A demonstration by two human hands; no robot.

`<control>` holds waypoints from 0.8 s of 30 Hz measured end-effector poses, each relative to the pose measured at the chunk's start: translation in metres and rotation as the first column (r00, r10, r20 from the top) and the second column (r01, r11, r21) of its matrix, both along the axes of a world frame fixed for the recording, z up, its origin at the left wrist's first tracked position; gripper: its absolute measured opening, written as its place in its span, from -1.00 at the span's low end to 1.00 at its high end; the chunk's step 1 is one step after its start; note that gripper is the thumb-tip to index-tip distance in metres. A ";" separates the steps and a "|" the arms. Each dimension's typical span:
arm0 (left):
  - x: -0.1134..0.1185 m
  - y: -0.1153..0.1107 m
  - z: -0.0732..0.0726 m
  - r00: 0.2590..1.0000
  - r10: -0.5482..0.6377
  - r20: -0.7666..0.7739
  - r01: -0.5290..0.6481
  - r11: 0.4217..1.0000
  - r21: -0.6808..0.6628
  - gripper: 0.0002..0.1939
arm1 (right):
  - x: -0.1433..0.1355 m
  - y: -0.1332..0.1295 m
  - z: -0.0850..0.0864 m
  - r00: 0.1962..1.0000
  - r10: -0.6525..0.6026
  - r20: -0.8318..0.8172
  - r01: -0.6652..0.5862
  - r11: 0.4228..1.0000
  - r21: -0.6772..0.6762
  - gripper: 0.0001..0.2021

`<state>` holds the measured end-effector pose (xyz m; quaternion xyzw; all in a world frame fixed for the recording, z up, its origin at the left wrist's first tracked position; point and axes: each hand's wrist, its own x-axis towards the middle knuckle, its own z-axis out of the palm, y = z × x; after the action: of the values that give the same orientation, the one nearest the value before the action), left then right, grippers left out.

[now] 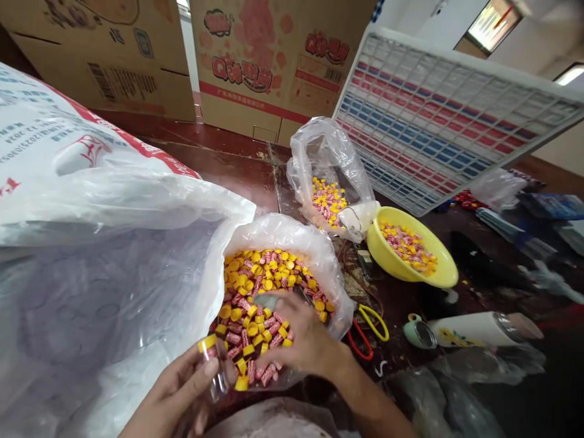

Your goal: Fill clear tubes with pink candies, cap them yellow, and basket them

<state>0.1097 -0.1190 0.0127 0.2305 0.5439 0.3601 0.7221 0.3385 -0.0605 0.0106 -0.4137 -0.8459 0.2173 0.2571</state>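
My left hand point(182, 386) is closed around a small clear plastic bottle point(219, 377) with a yellow top, at the lower middle. It is beside the near edge of a translucent plastic bag point(292, 234). The bag is full of small yellow caps point(252, 328) mixed with pink-and-white patterned little cylinders point(274, 328). Over this pile lies my right hand point(303, 334), thumb and fingers spread apart and slightly blurred. A greyish shape shows by its fingertips; I cannot make out what it is.
A large white sack point(114, 201) gapes at left. Beyond are a second clear bag point(326, 140) and a yellow bowl point(383, 267) of similar pieces. Scissors point(374, 322), a white flask point(469, 328) and a white wire rack point(424, 121) stand right; cardboard boxes point(274, 55) line the back.
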 end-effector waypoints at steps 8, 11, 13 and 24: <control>-0.003 0.021 0.002 0.976 0.208 0.060 -0.210 0.977 0.022 -0.42 | 0.059 0.011 -0.033 0.925 -0.062 0.375 0.052 0.998 0.037 -0.83; 0.003 0.023 0.004 0.957 0.285 0.052 -0.288 0.955 0.070 -0.42 | 0.043 0.005 -0.027 0.975 -0.124 0.183 0.117 0.992 0.049 -0.86; 0.006 0.024 0.005 0.941 0.338 0.028 -0.339 0.933 0.125 -0.42 | 0.025 -0.003 -0.012 0.989 -0.123 -0.087 0.121 0.992 -0.030 -0.93; 0.008 0.018 0.006 0.799 0.601 0.026 -0.565 0.735 0.376 -0.53 | -0.064 -0.034 0.016 0.958 -0.048 -0.283 -0.029 0.965 -0.262 -0.71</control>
<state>0.1175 -0.1009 0.0185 0.1956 0.5463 0.6509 0.4896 0.2746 -0.0946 0.0263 -0.4123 -0.7613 0.3843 0.3204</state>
